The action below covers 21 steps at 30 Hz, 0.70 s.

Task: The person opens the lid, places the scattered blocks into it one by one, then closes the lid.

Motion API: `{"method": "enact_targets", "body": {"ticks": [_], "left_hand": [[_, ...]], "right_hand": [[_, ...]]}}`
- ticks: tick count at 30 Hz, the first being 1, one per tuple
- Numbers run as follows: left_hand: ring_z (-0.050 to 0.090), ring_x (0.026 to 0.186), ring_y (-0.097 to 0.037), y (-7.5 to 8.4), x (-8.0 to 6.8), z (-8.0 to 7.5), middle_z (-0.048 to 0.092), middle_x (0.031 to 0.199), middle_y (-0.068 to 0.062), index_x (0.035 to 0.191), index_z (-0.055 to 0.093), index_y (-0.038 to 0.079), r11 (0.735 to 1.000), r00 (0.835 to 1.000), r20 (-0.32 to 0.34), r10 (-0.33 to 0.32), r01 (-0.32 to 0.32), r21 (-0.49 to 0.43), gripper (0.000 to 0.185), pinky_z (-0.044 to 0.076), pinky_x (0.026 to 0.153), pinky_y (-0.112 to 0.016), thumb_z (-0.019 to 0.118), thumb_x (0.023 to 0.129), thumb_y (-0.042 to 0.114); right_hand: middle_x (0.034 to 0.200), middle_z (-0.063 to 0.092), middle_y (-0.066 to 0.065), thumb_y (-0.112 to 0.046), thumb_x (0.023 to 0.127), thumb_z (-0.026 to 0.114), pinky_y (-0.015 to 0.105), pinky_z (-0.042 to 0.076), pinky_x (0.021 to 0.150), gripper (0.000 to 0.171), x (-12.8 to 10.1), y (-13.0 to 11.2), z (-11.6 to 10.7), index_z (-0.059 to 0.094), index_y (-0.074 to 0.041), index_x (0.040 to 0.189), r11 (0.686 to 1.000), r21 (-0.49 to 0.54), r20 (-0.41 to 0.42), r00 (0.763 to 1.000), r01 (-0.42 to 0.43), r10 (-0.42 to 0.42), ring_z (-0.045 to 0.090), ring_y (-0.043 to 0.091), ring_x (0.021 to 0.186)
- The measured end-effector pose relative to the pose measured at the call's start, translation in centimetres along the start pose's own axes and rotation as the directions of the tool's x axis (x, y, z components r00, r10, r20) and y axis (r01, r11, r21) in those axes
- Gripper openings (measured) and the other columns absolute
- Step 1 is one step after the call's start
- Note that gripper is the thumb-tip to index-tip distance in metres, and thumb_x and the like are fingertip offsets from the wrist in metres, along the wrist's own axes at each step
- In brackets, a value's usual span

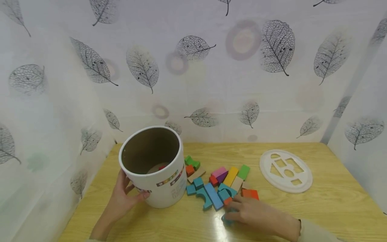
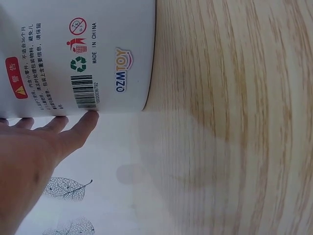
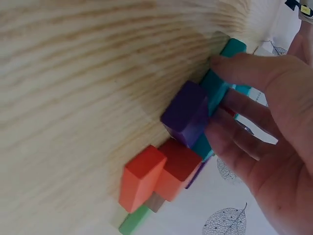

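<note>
My left hand [image 1: 122, 198] grips the side of a white cylindrical bucket [image 1: 169, 190], thumb at the front, fingers around the left. In the left wrist view the fingertips press the bucket's printed wall [image 2: 112, 29]. Inside the open bucket lies a red piece [image 1: 162, 167]. My right hand [image 1: 252, 213] pinches a teal block [image 3: 212, 90] between thumb and fingers at the near edge of the block pile; its full shape is partly hidden. Against the teal block sits a dark purple block [image 3: 188, 107]. Orange-red blocks [image 3: 144, 171] lie just beyond.
Mixed wooden blocks spread between bucket and right hand: a blue plank [image 1: 213, 196], a teal arch [image 1: 204, 198], a yellow plank [image 1: 231, 175], a green block [image 1: 243, 171]. A white lid [image 1: 266, 173] with shaped holes lies right. A leaf-print curtain [image 1: 217, 84] surrounds the wooden table [image 1: 169, 225].
</note>
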State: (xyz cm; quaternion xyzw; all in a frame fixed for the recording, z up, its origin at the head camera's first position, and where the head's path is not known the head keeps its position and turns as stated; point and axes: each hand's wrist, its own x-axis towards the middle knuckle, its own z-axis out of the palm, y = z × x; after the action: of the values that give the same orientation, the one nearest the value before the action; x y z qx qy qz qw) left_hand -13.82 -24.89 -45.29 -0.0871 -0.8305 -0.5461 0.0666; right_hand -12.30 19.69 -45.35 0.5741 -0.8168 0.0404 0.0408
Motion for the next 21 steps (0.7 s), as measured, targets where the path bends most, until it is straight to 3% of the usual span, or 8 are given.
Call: {"method": "enact_targets", "body": {"ticks": [10, 14, 18, 21], "left_hand": [[0.023, 0.152, -0.053, 0.1, -0.1, 0.0, 0.017, 0.171, -0.011, 0.165, 0.007, 0.031, 1.000, 1.000, 0.006, 0.007, -0.006, -0.031, 0.122, 0.041, 0.107, -0.075, 0.087, 0.076, 0.002], [0.024, 0.152, -0.052, 0.2, -0.1, 0.0, 0.018, 0.171, -0.011, 0.165, 0.008, 0.030, 1.000, 1.000, 0.008, 0.001, -0.001, -0.025, 0.121, 0.042, 0.108, -0.073, 0.087, 0.077, 0.002], [0.025, 0.151, -0.052, 0.3, -0.2, 0.0, 0.018, 0.170, -0.012, 0.165, 0.007, 0.029, 1.000, 1.000, 0.008, -0.010, 0.010, -0.013, 0.120, 0.042, 0.108, -0.071, 0.086, 0.078, 0.003], [0.025, 0.151, -0.052, 0.4, -0.2, 0.0, 0.018, 0.170, -0.013, 0.165, 0.007, 0.027, 1.000, 1.000, 0.009, -0.011, 0.011, -0.011, 0.120, 0.042, 0.108, -0.071, 0.086, 0.078, 0.003]], "right_hand": [[0.121, 0.064, -0.003, -0.022, 0.086, 0.080, 0.014, 0.055, 0.074, 0.051, -0.2, -0.3, 0.6, 0.064, -0.036, 0.133, 0.999, -0.053, -0.042, 0.999, 0.009, -0.012, 0.060, 0.008, 0.096], [0.127, 0.063, 0.004, -0.018, 0.087, 0.080, 0.012, 0.056, 0.075, 0.053, -0.2, -0.3, 0.2, 0.064, -0.033, 0.134, 1.000, 0.021, -0.062, 0.998, -0.002, 0.004, 0.064, 0.013, 0.100], [0.123, 0.060, 0.005, -0.010, 0.085, 0.081, 0.008, 0.053, 0.080, 0.058, 0.1, -0.1, -0.4, 0.064, -0.029, 0.137, 0.994, 0.109, -0.117, 0.993, -0.004, 0.016, 0.062, 0.014, 0.104], [0.121, 0.058, 0.005, -0.005, 0.082, 0.082, 0.013, 0.056, 0.082, 0.060, 0.4, 0.2, -1.1, 0.065, -0.028, 0.135, 0.989, 0.150, -0.149, 0.988, -0.014, 0.037, 0.062, 0.014, 0.106]]}}
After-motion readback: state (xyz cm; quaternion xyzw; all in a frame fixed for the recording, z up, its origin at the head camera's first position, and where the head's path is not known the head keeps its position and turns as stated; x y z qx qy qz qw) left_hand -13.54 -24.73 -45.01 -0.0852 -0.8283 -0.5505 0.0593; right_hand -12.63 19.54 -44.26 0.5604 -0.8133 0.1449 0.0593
